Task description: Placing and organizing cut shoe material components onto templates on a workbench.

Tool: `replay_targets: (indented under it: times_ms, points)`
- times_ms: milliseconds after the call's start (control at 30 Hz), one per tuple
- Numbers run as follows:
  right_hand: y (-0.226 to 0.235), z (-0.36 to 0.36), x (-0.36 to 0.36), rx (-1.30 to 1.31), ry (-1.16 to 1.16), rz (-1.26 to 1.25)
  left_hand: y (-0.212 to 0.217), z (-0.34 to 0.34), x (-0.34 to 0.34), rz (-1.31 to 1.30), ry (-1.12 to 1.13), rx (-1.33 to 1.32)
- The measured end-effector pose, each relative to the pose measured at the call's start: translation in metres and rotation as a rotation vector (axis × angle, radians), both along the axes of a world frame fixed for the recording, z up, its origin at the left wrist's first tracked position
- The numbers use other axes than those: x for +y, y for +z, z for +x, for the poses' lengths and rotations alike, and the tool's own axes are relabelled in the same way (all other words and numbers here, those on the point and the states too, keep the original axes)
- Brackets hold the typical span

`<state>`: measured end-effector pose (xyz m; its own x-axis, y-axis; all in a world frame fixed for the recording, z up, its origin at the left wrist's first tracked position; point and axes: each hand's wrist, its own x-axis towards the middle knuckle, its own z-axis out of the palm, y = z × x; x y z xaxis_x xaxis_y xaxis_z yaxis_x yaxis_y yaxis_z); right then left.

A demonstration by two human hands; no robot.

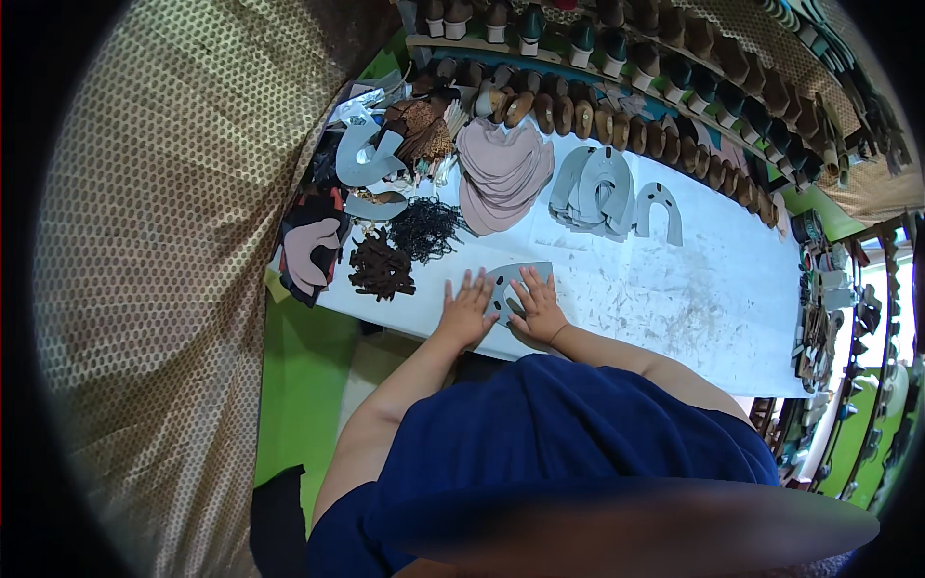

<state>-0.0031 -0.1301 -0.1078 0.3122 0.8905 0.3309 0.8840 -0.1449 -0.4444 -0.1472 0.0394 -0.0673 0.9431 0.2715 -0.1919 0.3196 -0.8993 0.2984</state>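
Head view, looking down on a white worktable (674, 299), scuffed and marked, running from centre frame toward the right.

Both hands lie flat, palms down, fingers spread, at the near edge of the table, centre frame. Left hand (468, 310) rests partly on the bare tabletop, its fingertips at the left edge of a grey cut shoe-upper piece (511, 285). Right hand (537, 304) presses on the right part of the same piece. The hands sit close side by side, not touching, neither one closed around anything. The grey piece lies flat on the table between and under them; dark punched holes show in it.

Left of the hands: a heap of dark brown leather scraps (380, 268), and just above it a tangle of black cord or lace (424, 227). Further left, at the table's end, pale pink cut pieces (314, 252) on dark material.

Upper centre: a fanned stack of pinkish-beige cut pieces (501, 173). To its right, a pile of grey U-shaped upper pieces (602, 193). Upper left of the table, another grey U-shaped piece (371, 159).

Along the table's far edge and on the shelf above it, rows of shoe lasts and heeled shoes (617, 120), brown, green and tan.

Patterned beige fabric (183, 270) fills the left of the frame. Navy garment (559, 433) in the lower centre.
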Motion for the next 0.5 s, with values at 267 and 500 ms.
replay_targets:
  times_ms: [267, 500]
  points:
    - [0.026, 0.001, 0.018, 0.026, 0.137, -0.375, 0.014, -0.047, 0.009, -0.033, 0.576, 0.242]
    - [0.037, -0.005, 0.039, -0.023, 0.188, -0.612, 0.028, -0.038, 0.018, -0.111, 0.532, 0.514]
